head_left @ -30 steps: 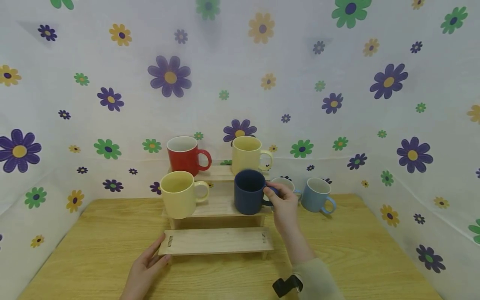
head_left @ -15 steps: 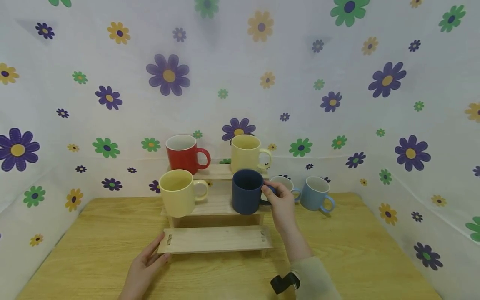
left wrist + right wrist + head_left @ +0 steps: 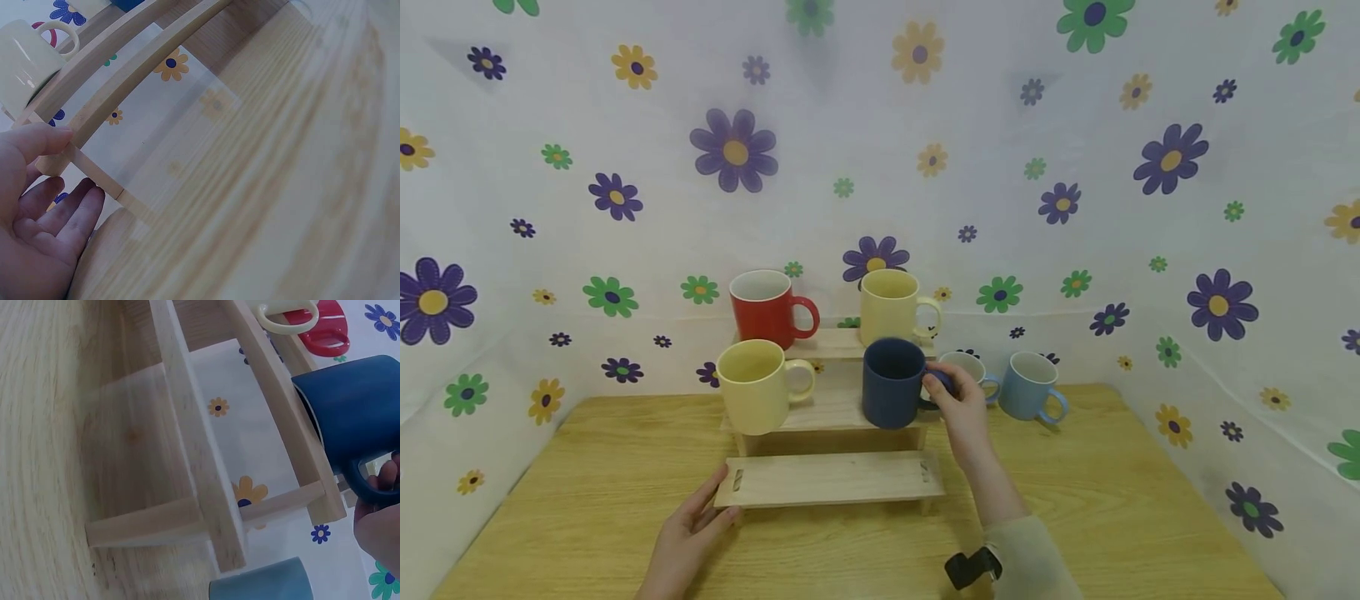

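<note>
A three-tier wooden stand (image 3: 831, 480) stands on the table. My left hand (image 3: 688, 527) holds the left end of its lowest shelf. In the left wrist view, the thumb of that hand (image 3: 44, 206) lies on the shelf edge with the fingers bent below. My right hand (image 3: 961, 410) grips the handle of a navy blue mug (image 3: 892, 383) at the right of the middle shelf. The right wrist view shows this mug (image 3: 356, 412) upright at the shelf edge, fingers round its handle. A pale yellow mug (image 3: 756, 387) stands at the left of the middle shelf.
On the top shelf are a red mug (image 3: 762, 310) and another pale yellow mug (image 3: 889, 308). Behind my right hand, a white-rimmed mug (image 3: 962, 364) is partly hidden; a light blue mug (image 3: 1028, 387) stands beside it on the table (image 3: 1112, 492). Flowered cloth (image 3: 820, 217) surrounds the table.
The navy mug and the right hand on its handle stay nearly in place relative to the stand. The left hand keeps its hold. The whole head view shifts slightly.
</note>
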The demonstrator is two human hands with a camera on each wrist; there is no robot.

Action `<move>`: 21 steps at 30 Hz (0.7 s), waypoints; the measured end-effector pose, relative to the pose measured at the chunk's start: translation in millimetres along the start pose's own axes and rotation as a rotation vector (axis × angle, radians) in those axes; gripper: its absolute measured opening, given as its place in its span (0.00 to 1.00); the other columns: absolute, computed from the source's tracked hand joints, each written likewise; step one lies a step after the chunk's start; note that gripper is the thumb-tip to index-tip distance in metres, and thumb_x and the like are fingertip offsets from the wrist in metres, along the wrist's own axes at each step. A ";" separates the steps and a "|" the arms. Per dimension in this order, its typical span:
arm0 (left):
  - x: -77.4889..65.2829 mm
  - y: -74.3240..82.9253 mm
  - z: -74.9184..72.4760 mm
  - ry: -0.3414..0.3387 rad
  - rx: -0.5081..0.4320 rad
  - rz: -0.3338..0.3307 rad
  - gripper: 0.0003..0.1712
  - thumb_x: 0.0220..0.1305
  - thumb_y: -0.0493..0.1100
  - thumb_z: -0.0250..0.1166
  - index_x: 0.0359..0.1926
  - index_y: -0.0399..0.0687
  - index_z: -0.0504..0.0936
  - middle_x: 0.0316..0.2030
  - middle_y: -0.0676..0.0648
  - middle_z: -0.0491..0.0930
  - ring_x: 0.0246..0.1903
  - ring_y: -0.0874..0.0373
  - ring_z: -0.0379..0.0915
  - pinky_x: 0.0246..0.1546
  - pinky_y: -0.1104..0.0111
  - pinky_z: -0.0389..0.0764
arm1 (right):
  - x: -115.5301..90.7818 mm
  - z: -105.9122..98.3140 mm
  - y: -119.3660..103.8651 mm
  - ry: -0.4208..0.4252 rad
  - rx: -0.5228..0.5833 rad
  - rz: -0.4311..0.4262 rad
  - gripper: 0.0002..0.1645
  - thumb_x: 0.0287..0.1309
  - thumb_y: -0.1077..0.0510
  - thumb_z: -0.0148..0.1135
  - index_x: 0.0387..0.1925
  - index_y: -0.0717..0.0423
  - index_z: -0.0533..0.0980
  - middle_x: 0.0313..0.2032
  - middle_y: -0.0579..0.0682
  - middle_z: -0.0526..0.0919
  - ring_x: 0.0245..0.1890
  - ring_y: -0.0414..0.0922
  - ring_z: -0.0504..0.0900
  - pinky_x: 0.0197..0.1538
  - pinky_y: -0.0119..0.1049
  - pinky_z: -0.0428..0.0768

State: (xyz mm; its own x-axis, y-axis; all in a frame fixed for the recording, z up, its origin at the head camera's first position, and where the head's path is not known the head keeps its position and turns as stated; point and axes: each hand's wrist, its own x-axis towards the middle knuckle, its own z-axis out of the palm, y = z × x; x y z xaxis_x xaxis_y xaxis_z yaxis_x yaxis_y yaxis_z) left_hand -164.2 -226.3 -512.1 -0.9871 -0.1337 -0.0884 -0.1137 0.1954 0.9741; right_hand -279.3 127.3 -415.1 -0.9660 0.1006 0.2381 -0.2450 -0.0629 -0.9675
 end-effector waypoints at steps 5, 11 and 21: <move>0.7 -0.1 -0.1 -0.002 -0.005 -0.002 0.42 0.70 0.44 0.70 0.80 0.46 0.61 0.79 0.38 0.55 0.70 0.36 0.64 0.50 0.83 0.74 | -2.1 -5.1 1.6 -0.033 -0.013 -0.014 0.22 0.71 0.65 0.62 0.63 0.70 0.74 0.48 0.41 0.82 0.47 0.35 0.80 0.50 0.27 0.79; 0.8 -2.2 -0.4 0.000 0.009 0.006 0.43 0.70 0.46 0.70 0.80 0.47 0.62 0.79 0.38 0.55 0.70 0.35 0.64 0.50 0.84 0.73 | -6.4 -19.9 6.3 -0.114 -0.002 -0.055 0.25 0.74 0.64 0.60 0.66 0.71 0.71 0.49 0.41 0.83 0.50 0.35 0.82 0.56 0.27 0.79; 0.3 -2.8 -0.5 0.005 0.017 0.013 0.42 0.70 0.46 0.70 0.79 0.47 0.62 0.78 0.38 0.56 0.70 0.35 0.65 0.50 0.84 0.74 | -6.2 -50.0 21.9 -0.162 0.104 -0.227 0.22 0.81 0.55 0.49 0.62 0.66 0.76 0.52 0.38 0.84 0.53 0.36 0.81 0.60 0.30 0.77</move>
State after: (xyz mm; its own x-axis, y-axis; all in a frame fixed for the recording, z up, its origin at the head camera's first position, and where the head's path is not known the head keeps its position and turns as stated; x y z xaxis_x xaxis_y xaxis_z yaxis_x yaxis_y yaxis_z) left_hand -164.1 -227.4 -514.7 -0.9879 -0.1359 -0.0750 -0.1031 0.2136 0.9715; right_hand -274.6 175.0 -441.9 -0.8841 -0.0353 0.4659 -0.4553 -0.1588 -0.8761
